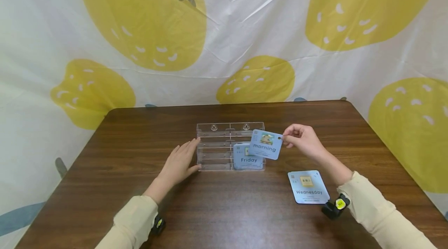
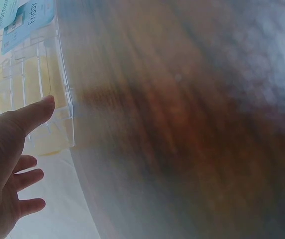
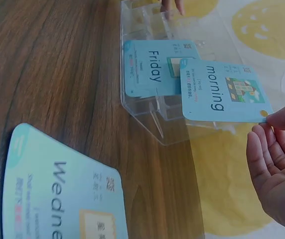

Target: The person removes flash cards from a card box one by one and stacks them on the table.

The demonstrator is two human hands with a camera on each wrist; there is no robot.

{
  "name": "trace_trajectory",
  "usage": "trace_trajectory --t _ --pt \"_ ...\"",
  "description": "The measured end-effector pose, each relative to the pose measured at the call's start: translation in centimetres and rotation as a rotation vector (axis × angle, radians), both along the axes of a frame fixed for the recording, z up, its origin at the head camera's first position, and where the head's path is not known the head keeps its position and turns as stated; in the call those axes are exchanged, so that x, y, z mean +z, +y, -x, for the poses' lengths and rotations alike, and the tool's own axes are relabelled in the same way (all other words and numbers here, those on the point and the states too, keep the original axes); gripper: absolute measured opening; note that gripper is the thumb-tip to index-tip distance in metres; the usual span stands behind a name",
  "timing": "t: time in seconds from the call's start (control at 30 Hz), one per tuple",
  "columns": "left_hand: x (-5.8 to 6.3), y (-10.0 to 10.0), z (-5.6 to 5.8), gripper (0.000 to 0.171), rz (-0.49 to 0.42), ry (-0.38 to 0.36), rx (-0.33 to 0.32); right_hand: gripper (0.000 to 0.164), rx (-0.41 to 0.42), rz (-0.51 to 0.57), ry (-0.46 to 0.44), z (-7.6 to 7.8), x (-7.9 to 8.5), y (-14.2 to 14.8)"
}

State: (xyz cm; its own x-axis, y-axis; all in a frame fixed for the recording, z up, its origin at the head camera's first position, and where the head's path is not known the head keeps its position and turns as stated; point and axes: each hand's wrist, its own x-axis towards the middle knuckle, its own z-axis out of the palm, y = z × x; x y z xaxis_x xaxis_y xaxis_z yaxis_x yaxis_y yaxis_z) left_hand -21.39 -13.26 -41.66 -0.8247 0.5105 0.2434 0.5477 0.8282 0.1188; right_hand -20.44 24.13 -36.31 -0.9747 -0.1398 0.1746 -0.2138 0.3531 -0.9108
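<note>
Between thumb and fingers, my right hand (image 1: 303, 141) pinches a blue flash card (image 1: 266, 150) reading "morning" by its corner with the punched hole. That card hovers over the right side of a clear acrylic tiered rack (image 1: 214, 155) and overlaps a "Friday" card (image 1: 247, 162) in the rack's lower right slot. My left hand (image 1: 179, 161), fingers extended, rests against the rack's left side; in the left wrist view its thumb (image 2: 40, 110) lies along the rack's edge. In the right wrist view, the "morning" card (image 3: 222, 99) is held at its hole, print facing the camera.
A "Wednesday" card (image 1: 308, 198) lies on the brown wooden table (image 1: 238, 210), right of the rack and beside my right forearm. Behind the table hangs a white curtain (image 1: 224, 47) with yellow fruit prints. Each wrist wears a small black camera.
</note>
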Motion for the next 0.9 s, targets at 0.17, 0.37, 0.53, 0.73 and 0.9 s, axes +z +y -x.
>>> trace_trajectory --t 0.17,0.37,0.53,0.73,0.9 --pt "0.1 0.1 0.0 0.086 0.0 -0.001 -0.002 0.013 -0.018 0.006 -0.024 -0.7 -0.1 1.0" --pt "0.2 0.2 -0.1 0.086 0.0 -0.006 0.002 0.011 -0.033 -0.005 -0.038 -1.5 -0.2 2.4" --pt "0.2 0.2 -0.1 0.085 -0.003 -0.012 0.004 0.009 -0.053 -0.021 -0.054 -2.2 -0.2 3.3" --pt "0.0 0.1 0.1 0.087 -0.006 -0.015 0.01 0.011 -0.045 -0.026 -0.088 -2.8 -0.5 4.4" --pt "0.0 0.1 0.1 0.086 -0.004 -0.023 0.013 0.012 -0.04 -0.023 -0.121 -3.4 -0.9 5.1"
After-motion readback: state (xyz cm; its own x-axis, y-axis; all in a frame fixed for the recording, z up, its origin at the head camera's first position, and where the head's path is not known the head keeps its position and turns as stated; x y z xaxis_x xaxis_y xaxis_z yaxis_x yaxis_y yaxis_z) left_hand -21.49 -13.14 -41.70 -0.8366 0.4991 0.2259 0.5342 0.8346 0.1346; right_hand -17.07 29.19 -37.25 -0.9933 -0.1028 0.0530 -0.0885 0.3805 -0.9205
